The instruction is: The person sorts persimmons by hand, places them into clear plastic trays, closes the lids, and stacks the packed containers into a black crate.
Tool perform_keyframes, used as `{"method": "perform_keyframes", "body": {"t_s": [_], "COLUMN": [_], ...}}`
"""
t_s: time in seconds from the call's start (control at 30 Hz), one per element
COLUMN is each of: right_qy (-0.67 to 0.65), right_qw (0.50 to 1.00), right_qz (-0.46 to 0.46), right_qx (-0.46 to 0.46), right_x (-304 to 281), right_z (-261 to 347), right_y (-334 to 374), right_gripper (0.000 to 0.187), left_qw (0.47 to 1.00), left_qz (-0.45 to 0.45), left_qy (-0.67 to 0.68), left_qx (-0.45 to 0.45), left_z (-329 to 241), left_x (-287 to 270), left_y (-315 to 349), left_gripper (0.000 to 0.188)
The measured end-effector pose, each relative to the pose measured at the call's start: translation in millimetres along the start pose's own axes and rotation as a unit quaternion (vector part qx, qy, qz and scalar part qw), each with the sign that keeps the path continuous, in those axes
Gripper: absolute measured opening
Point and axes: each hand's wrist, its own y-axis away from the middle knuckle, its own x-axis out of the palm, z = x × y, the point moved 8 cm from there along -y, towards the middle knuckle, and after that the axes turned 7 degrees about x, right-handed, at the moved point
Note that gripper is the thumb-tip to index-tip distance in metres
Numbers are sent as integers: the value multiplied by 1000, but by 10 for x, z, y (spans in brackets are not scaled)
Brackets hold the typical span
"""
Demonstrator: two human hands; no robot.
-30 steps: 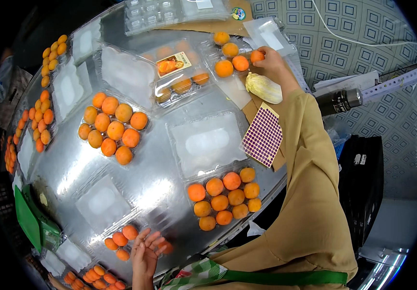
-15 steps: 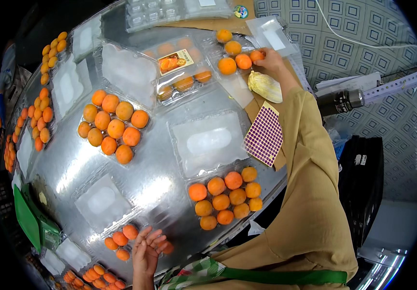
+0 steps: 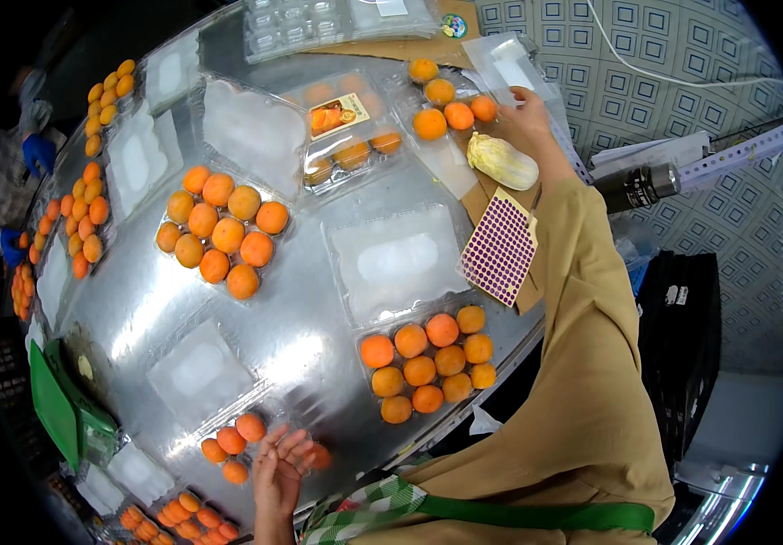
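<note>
My right hand (image 3: 529, 123) is open with fingers slightly bent, just right of an orange, apricot-like fruit (image 3: 483, 109). That fruit sits at the end of a partly filled clear plastic tray of several such fruits (image 3: 429, 123). My left hand (image 3: 282, 461), palm up with fingers apart, holds nothing; it is over a small clear tray between several orange fruits (image 3: 231, 440) and one more fruit (image 3: 320, 456). A pale yellow, wrapped oblong item (image 3: 503, 162) lies below my right wrist, beside a sheet of purple round stickers (image 3: 498, 247).
Filled trays of fruit (image 3: 219, 232) (image 3: 428, 361) with empty lids (image 3: 396, 259) stand on the metal table (image 3: 137, 304). A closed labelled pack (image 3: 350, 127) lies beyond. Stacked trays (image 3: 337, 23) are at the far edge. Blue-gloved hands (image 3: 38, 154) of another person work at far left.
My right hand has let go of the fruit and drawn back a little to the right. My left hand keeps nearly the same pose. Another person's blue-gloved hands have come into clearer view.
</note>
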Motion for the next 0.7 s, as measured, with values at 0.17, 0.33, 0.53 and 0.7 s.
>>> {"method": "perform_keyframes", "body": {"t_s": [0.17,0.33,0.53,0.7], "right_qy": [-105,-135,-100,-139], "right_qw": [993,972,929,887], "right_qz": [4,173,301,349], "right_qx": [-49,-80,-190,-270], "right_x": [-449,-493,-303,-297], "right_z": [266,1059,1560,2170], "right_y": [507,2261,4113,5228], "right_gripper": [35,37,15,33], "left_qw": [1000,999,994,981], "left_qz": [-13,-17,-52,-139], "left_qy": [1,-6,41,61], "left_qx": [25,43,89,117], "left_z": [-51,-70,-34,-43], "left_x": [-40,-207,-817,-1298], "left_y": [99,329,751,1066], "left_gripper": [52,50,41,35]}}
